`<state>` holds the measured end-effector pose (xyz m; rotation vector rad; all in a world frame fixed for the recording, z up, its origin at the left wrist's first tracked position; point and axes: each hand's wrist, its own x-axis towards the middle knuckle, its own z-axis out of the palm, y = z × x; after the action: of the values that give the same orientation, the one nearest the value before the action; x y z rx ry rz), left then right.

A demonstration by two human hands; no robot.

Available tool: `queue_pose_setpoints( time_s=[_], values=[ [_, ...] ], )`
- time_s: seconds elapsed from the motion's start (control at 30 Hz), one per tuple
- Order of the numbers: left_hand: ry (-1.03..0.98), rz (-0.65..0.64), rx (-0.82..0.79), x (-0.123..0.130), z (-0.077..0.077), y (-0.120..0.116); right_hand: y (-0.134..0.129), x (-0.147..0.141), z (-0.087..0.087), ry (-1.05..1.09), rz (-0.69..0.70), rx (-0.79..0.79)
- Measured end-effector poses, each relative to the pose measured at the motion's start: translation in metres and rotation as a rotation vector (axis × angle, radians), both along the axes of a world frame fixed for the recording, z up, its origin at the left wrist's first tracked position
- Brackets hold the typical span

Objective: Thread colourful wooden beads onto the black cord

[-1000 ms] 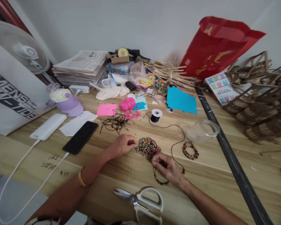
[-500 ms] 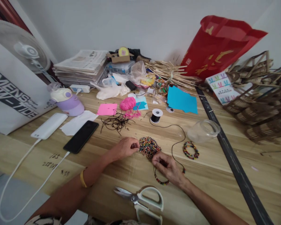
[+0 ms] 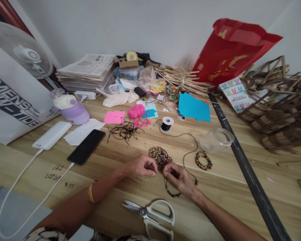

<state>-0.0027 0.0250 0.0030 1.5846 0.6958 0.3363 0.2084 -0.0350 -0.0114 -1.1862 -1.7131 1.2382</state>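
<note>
A pile of small multicoloured beads [image 3: 160,156] lies on the wooden table. At its lower left edge is my left hand [image 3: 143,165], thumb and fingertips pinched together; anything between them is too small to see. My right hand [image 3: 178,177] pinches the black cord at the pile's lower right. From that hand hangs a strung row of beads [image 3: 172,193] on the cord, which curves up to the black spool [image 3: 167,124]. Finished-looking bead loops [image 3: 203,161] rest to the right.
White-handled scissors [image 3: 150,212] lie near the front edge. A clear jar [image 3: 217,140] is on its side at right. Left are a phone [image 3: 86,146], a power bank [image 3: 52,135] and black cord pieces [image 3: 124,131]. Pink yarn [image 3: 136,111] and blue paper [image 3: 194,107] lie behind.
My left hand has moved right and toward me, from the pile's left side to its lower edge, closer to my right hand. My right hand has barely moved.
</note>
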Motion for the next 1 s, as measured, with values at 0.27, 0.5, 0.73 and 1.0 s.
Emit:
queue_pose_setpoints(
  time_s=[0.27,0.5,0.73,1.0],
  values=[
    [-0.039,0.010,-0.084,0.004,-0.011,0.000,0.000,0.000,0.000,-0.019,0.004,0.024],
    [-0.034,0.008,-0.077,0.005,-0.011,0.001,-0.003,0.000,0.003,-0.088,0.082,0.154],
    [-0.016,-0.012,-0.059,0.005,-0.008,0.001,-0.004,0.001,0.002,-0.145,0.136,0.233],
    [-0.036,0.004,-0.080,0.004,-0.012,0.001,-0.004,0.001,0.001,-0.151,0.145,0.242]
  ],
)
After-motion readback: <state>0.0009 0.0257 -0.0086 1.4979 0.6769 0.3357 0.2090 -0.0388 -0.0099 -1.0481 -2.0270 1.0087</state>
